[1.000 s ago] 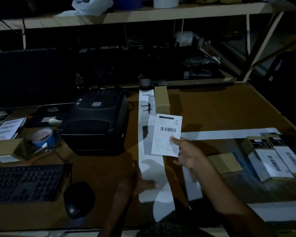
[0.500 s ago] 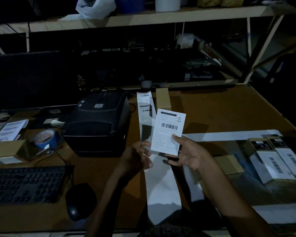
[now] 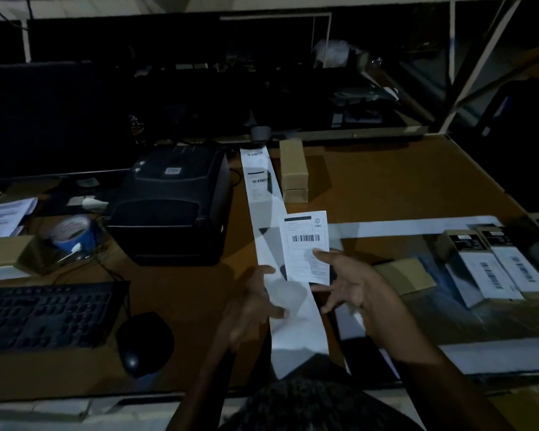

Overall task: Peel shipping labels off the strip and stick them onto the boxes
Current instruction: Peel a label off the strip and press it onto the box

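Note:
My right hand (image 3: 352,284) pinches a peeled white shipping label (image 3: 305,244) by its lower corner, thumb on the printed face, barcode facing me. My left hand (image 3: 252,306) grips the left edge of the long white backing strip (image 3: 271,219), which runs from near the printer towards me; printed labels remain at its far end. Two plain brown boxes (image 3: 293,169) stand beside the strip's far end. A small brown box (image 3: 408,275) lies just right of my right hand. Labelled boxes (image 3: 486,269) lie at the right.
A black label printer (image 3: 171,203) sits left of the strip. A blue tape roll (image 3: 72,231), keyboard (image 3: 44,315) and mouse (image 3: 143,340) are further left. A dark monitor (image 3: 44,119) stands behind. White tape lines cross the brown table (image 3: 386,188).
My left hand rose from pressing the strip flat on the table and now holds its edge. My right hand keeps the peeled label, now lower and closer to me.

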A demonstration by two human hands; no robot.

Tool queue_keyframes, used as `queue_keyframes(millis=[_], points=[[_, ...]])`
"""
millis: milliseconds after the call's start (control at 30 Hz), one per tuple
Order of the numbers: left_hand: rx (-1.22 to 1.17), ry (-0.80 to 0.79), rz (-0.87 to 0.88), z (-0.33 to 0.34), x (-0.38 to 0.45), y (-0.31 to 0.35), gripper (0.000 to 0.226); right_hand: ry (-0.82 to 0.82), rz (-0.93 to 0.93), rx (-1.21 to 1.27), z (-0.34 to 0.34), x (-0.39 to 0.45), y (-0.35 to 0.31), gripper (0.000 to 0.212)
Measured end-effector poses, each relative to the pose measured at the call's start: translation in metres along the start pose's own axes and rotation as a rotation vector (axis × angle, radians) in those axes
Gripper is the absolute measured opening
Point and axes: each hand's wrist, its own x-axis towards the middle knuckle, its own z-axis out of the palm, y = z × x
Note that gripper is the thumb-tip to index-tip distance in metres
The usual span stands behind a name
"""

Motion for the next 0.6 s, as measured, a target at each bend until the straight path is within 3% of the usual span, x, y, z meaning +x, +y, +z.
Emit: queue_keyframes(millis=[100,233,367,600], points=[[-0.200,0.022,0.122,-0.009,-0.006,0.011,0.064,-0.050,-0.089,0.078,0.002,-0.007,0.002,0.028],[-0.222,0.141,0.293,-0.029,-0.025,0.037,0.037,-0.159,-0.255,0.185,0.010,-0.022,-0.004,0.038],[-0.385,0.199,0.374,-0.053,-0.043,0.078,0.025,-0.175,-0.491,0.213,0.028,-0.039,-0.026,0.060],[-0.569,0.473,0.508,-0.091,-0.052,0.106,0.020,-0.057,-0.814,0.091,0.054,-0.061,-0.086,0.084]])
